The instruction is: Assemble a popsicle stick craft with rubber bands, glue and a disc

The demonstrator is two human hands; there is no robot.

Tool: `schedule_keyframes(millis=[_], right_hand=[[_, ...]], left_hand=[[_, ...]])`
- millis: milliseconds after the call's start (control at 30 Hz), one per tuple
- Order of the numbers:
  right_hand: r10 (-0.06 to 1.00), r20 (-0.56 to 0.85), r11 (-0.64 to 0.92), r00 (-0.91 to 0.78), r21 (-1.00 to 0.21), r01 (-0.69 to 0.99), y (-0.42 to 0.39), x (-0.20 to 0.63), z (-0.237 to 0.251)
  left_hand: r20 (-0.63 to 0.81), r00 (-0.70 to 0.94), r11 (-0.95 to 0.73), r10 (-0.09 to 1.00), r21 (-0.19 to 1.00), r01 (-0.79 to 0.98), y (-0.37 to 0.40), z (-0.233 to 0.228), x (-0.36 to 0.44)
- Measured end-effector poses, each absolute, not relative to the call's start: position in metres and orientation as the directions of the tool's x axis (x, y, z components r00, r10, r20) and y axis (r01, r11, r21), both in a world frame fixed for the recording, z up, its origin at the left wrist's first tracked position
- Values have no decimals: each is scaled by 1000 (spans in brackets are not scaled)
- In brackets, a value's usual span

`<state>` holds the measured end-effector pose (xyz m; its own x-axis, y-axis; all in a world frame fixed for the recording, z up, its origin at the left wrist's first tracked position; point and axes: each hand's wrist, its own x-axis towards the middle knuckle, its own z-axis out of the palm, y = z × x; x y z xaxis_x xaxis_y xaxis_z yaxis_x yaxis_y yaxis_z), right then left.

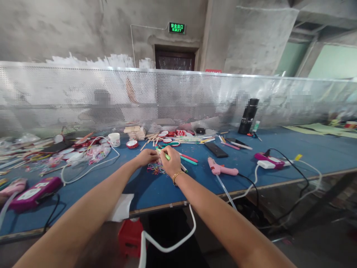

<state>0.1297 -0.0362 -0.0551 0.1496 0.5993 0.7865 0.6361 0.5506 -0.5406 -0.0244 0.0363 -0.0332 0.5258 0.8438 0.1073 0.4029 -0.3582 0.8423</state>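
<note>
Fingers of right hand (172, 160) pinched on green stick (166, 155), left hand (146, 157) curled alongside; could snag rubber bands (156, 169) underneath, near table (150, 190) front edge.

Green wall sign (176, 28) reads "EXIT"

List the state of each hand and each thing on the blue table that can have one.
left hand: resting on the table, fingers curled at the green stick.
right hand: closed on the green stick.
green stick: held, tilted, above the rubber bands.
rubber bands: loose pile, lying flat.
pink glue gun: lying on its side, cord attached.
white cup: upright.
black bottle: upright, capped.
</note>
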Motion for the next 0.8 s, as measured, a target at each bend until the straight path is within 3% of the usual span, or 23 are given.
schedule_keyframes(millis=[267, 533, 800], right_hand=[[599, 781, 527, 179, -553, 646, -36, 130, -56], [602, 792, 564, 100, -511, 649, -37, 129, -55], [626, 760, 487, 176, -557, 673, -38, 129, -53]], left_hand=[[109, 521, -366, 847, 830, 421, 40, -36, -25], [125, 536, -397, 835, 811, 430, 41, -37, -26], [125, 535, -403, 835, 801, 442, 41, -37, -27]])
